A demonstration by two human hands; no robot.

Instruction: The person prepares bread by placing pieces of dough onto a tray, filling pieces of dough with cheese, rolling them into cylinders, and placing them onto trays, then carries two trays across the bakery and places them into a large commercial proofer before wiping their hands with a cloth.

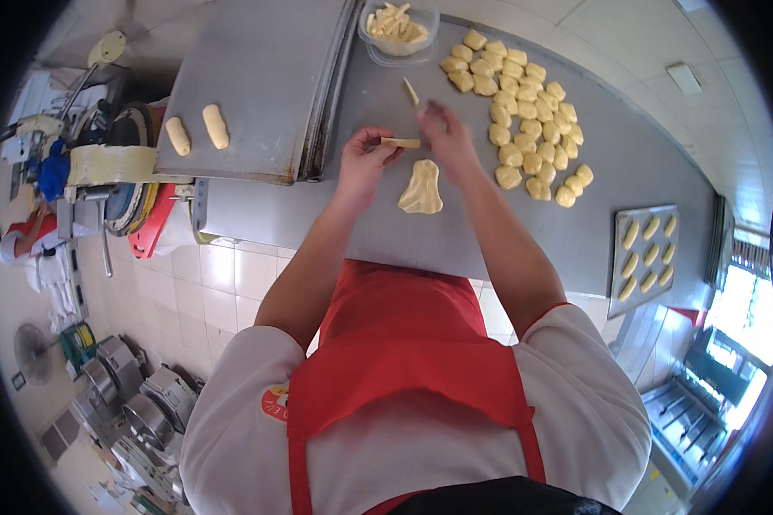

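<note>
Between the thumb and fingers of my left hand [366, 163] is a pale yellow stick [401, 143], probably cheese, pointing right. My right hand [445, 137] is just past its right end, smeared by motion, so its fingers do not show clearly. Just below the stick, a flattened piece of dough [421, 189] lies on the steel table, narrow at the far end and wide at the near end. Another loose stick [410, 91] lies beyond my right hand. At the table's far side, a clear plastic tub [398, 45] holds several such sticks.
Many dough balls [528, 107] cover the table to the right. A tray [644, 249] of shaped dough pieces stands at the right edge. On the left, a large baking tray [258, 86] carries two dough rolls [216, 126]. Another person [39, 232] is at the far left.
</note>
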